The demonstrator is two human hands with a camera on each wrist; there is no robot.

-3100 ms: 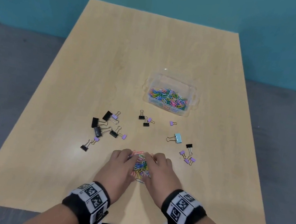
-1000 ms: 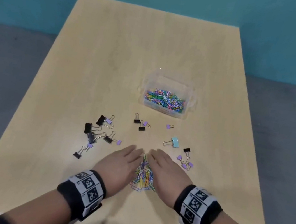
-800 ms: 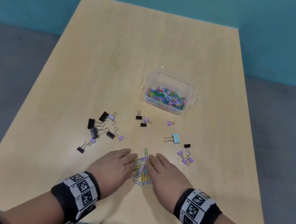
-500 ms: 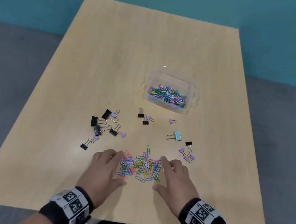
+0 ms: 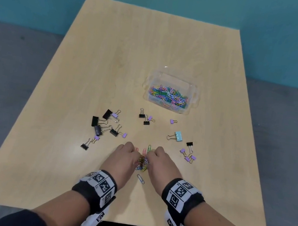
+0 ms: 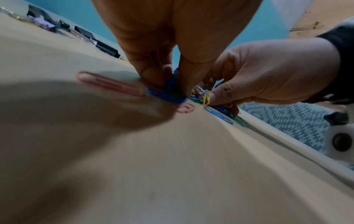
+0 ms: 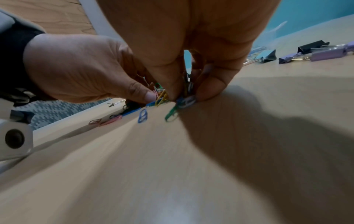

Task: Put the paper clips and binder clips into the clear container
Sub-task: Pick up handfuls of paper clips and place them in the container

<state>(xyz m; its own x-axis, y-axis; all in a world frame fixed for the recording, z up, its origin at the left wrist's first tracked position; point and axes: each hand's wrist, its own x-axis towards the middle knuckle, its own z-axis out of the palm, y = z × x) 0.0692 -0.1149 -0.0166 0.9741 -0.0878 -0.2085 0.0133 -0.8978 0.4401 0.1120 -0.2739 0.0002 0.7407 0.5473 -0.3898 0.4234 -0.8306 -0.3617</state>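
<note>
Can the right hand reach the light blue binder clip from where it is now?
Probably yes: the light blue binder clip lies just ahead-right of the right hand, nothing between them, but that hand grips paper clips.

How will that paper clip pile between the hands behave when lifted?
Likely loose, not one piece: the paper clip pile has strays like the blue clip outside it. Some clips probably tangle and dangle. Both hands, left hand and right hand, pinch it, suggesting spillage.

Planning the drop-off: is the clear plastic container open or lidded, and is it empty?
Open and partly filled. The clear plastic container shows no lid in the head view, and coloured paper clips cover its floor.
</note>
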